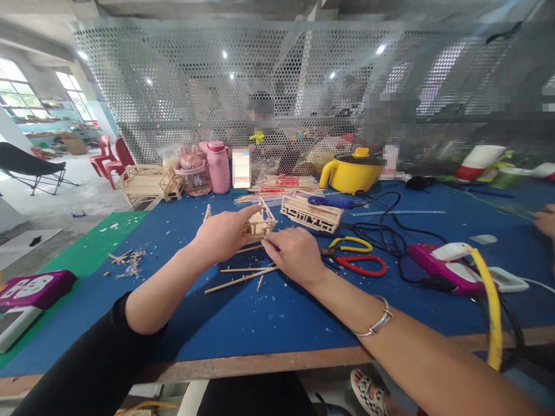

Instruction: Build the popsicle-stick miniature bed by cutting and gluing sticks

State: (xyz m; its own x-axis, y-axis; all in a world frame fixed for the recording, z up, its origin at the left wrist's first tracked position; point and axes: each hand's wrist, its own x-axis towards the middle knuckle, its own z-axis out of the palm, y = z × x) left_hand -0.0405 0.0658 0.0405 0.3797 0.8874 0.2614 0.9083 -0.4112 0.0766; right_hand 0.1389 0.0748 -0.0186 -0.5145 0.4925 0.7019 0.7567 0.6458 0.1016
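A small stick model point(267, 227) is standing on the blue bench point(208, 335), directly in front of the person and between the two hands. Its long axis is seemingly running left to right, though the left hand point(225, 232) is hiding much of its middle. At its right end, slim sticks are rising and leaning into a pointed, triangular frame. The left index finger is stretching rightward along that end, while the thumb is sitting lower, beside the frame; whether this grip is pinching a stick, I cannot tell. The right hand point(297, 254) is curling inward, its thumb and fingertips bunching at the model's near right corner, and what that grip is closing on is too small to make out.

A second stick model point(311, 215) is lying just beyond the right hand, its long axis slanting so that the right end is coming nearer the person. A blue-handled tool point(332, 201) is resting across it.

Behind, a phone point(241, 169) is showing a pixelated, unreadable screen, and red-and-white packets point(284, 182) are carrying print too fine to read.

Loose square-cut wooden sticks point(238, 281) are converging near the right wrist. Scissors point(362, 264) with one yellow and one red loop are pointing their blades leftward.
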